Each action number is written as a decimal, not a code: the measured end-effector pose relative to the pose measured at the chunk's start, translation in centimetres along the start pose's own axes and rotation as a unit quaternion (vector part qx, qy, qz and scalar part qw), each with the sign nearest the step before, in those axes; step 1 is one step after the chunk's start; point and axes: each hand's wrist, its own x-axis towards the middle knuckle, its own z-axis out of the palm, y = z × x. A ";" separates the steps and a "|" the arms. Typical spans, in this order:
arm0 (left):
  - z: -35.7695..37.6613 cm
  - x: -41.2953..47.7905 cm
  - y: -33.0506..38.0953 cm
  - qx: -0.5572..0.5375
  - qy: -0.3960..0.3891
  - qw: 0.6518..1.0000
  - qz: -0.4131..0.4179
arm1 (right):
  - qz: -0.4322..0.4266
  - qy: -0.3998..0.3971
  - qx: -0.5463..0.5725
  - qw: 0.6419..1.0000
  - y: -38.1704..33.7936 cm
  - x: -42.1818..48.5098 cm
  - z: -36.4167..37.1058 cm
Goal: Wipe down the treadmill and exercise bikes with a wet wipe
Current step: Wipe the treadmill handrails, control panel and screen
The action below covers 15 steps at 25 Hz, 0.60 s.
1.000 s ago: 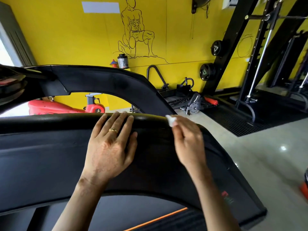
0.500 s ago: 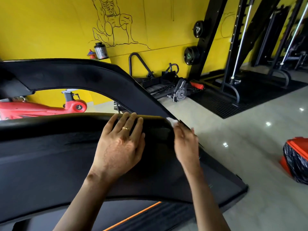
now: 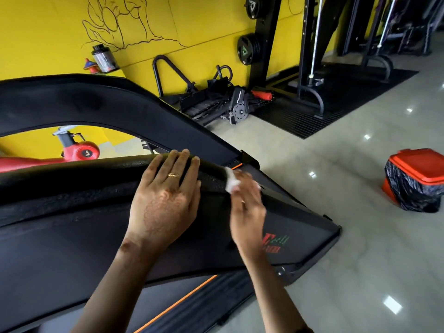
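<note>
One wet wipe (image 3: pixel 231 180) pinched in right fingers (image 3: pixel 246 188) touches the treadmill (image 3: pixel 72 236); left fingers (image 3: pixel 181 165) lie flat.

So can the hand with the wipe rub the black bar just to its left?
Probably not yet. The left hand lies flat over that stretch of the bar, close beside the right hand and its wipe. It would have to lift or slide away first.
</note>
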 end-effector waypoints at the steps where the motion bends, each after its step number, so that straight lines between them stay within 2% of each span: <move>1: 0.0 -0.1 0.0 0.000 0.002 1.000 -0.001 | 0.068 0.057 -0.001 0.996 1.8 -0.4 -1.0; 3: 0.1 -0.2 0.3 -0.001 0.004 1.000 -0.003 | 0.166 0.121 0.013 0.979 1.9 -0.9 -1.3; 4: 0.1 -0.2 0.5 -0.003 0.006 1.000 -0.004 | 0.149 0.107 0.021 0.983 0.5 -1.0 -0.2; 7: 0.1 -0.1 0.2 0.002 0.013 1.000 -0.001 | -0.028 -0.007 0.008 1.000 -4.0 -3.4 3.6; 9: 0.1 -0.3 0.1 0.003 0.008 1.000 0.005 | -0.075 0.005 -0.022 0.997 -1.4 -4.4 3.3; 10: 0.1 -0.4 0.2 0.003 0.007 1.000 0.005 | -0.048 0.043 -0.030 0.997 1.0 -4.7 2.5; 11: 0.1 -0.5 0.3 0.005 0.009 1.000 0.004 | 0.016 0.096 -0.032 0.995 2.9 -4.9 1.6; 13: 0.2 -0.6 0.5 0.007 0.020 1.000 0.001 | 0.110 0.155 -0.005 0.982 3.0 -4.6 1.1; 14: 0.2 -0.6 0.4 0.008 0.025 1.000 -0.001 | 0.110 0.144 0.012 0.983 1.3 -4.1 1.9; 15: 0.3 -0.5 0.4 0.008 0.026 1.000 -0.003 | 0.074 0.105 0.019 0.992 -0.7 -4.0 2.8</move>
